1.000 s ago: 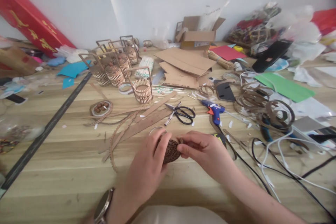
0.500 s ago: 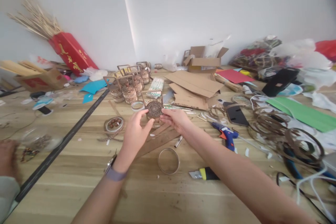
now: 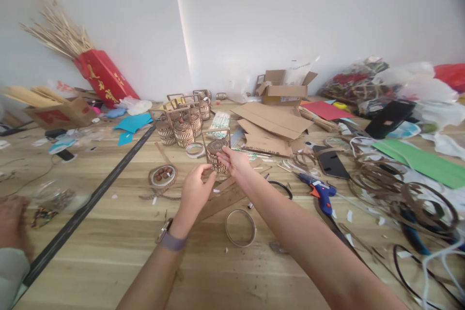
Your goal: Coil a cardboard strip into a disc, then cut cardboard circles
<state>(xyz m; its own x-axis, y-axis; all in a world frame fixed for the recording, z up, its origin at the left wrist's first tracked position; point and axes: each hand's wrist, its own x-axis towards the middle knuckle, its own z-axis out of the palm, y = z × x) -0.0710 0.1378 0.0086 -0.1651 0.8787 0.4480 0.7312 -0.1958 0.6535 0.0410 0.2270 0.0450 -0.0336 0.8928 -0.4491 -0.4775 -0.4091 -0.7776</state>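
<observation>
Well, the coiled disc (image 3: 218, 145) sits atop the small striped basket (image 3: 218, 165); the right hand (image 3: 238, 162) has fingers at its right side, grip unclear, while the left hand's (image 3: 196, 186) fingers are parted just beside the basket; nearer, a ring (image 3: 240, 245) lies on the counter (image 3: 90, 256)

The right hand (image 3: 235, 162) hides the right side of the small basket (image 3: 215, 163); whether the left hand (image 3: 194, 186) touches it cannot be told. The right forearm (image 3: 294, 223) covers part of the black scissors (image 3: 289, 189) and the handle behind a cutter blade (image 3: 277, 247). The far-left red box's characters (image 3: 95, 78) blur. The left edge cuts a co-worker's sleeve (image 3: 13, 271).
</observation>
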